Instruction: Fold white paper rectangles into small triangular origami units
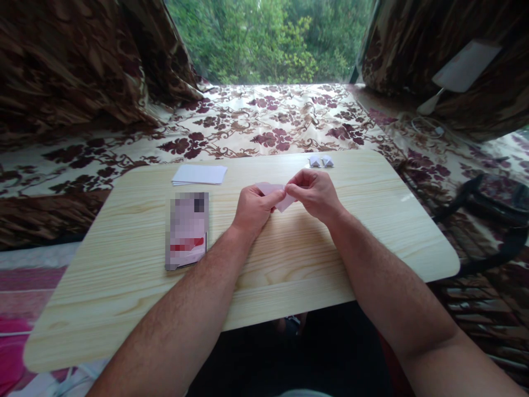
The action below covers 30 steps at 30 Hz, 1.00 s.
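A small piece of pale paper point(276, 196), partly folded, is held just above the middle of a light wooden table point(330, 259). My left hand point(254, 208) is closed on its left side, thumb and fingers pinching it. My right hand point(314, 193) is closed on its right edge in a pinch. Most of the paper is hidden between the two hands. Behind them, at the table's far edge, lie two small folded white paper shapes point(321, 160).
A thin stack of white paper sheets point(199, 175) lies at the far left of the table. A phone point(187, 230) lies flat left of my left hand. Floral fabric point(264, 121) surrounds the table, with curtains and a window behind, and a black strap point(479, 193) at right.
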Available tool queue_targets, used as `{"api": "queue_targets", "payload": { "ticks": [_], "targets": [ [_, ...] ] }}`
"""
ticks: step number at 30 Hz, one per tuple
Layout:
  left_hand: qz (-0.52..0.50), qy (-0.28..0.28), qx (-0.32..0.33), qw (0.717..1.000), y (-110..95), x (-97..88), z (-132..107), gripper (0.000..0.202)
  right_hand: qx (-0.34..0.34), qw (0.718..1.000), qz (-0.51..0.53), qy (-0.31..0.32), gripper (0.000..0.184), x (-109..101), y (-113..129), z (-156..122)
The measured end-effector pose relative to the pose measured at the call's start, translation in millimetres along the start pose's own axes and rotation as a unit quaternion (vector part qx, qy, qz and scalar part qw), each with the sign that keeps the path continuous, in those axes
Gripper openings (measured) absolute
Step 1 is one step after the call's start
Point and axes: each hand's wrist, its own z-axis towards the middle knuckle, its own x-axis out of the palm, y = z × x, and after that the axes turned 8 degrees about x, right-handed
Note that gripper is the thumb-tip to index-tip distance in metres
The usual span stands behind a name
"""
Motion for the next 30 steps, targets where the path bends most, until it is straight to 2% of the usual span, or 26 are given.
{"api": "queue_targets", "payload": {
  "ticks": [9, 15, 17, 20, 21, 25, 30],
  "targets": [
    [-0.015, -0.022, -0.004, 1.000, 1, 2.6, 1, 0.024, -0.012, 1.000, -0.011, -0.016, 0.009, 3, -2, 0],
    [-0.027, -0.037, -0.001, 0.999, -1, 5.4, 0, 0.022, -0.018, 1.000, 0.004, -0.017, 0.015, 5, -2, -1],
    [-0.040, -0.054, 0.006, 0.998, -1, 6.3, 0, 0.020, -0.002, 0.999, 0.050, -0.012, 0.023, 7, -1, -1],
    [-0.062, -0.090, 0.013, 0.994, 1, 5.5, 2, 0.019, 0.047, 0.990, 0.132, 0.001, 0.046, 9, 1, -3],
    [-0.073, -0.101, 0.013, 0.992, 2, 4.8, 3, 0.020, 0.065, 0.987, 0.149, 0.014, 0.048, 10, 1, -3],
    [-0.112, -0.118, 0.008, 0.987, 4, 2.3, 5, 0.021, 0.114, 0.978, 0.156, 0.079, 0.038, 13, 1, -6],
    [-0.122, -0.132, 0.001, 0.984, 5, 3.2, 6, 0.022, 0.118, 0.980, 0.137, 0.076, 0.037, 18, -1, -9]
  ]
}}
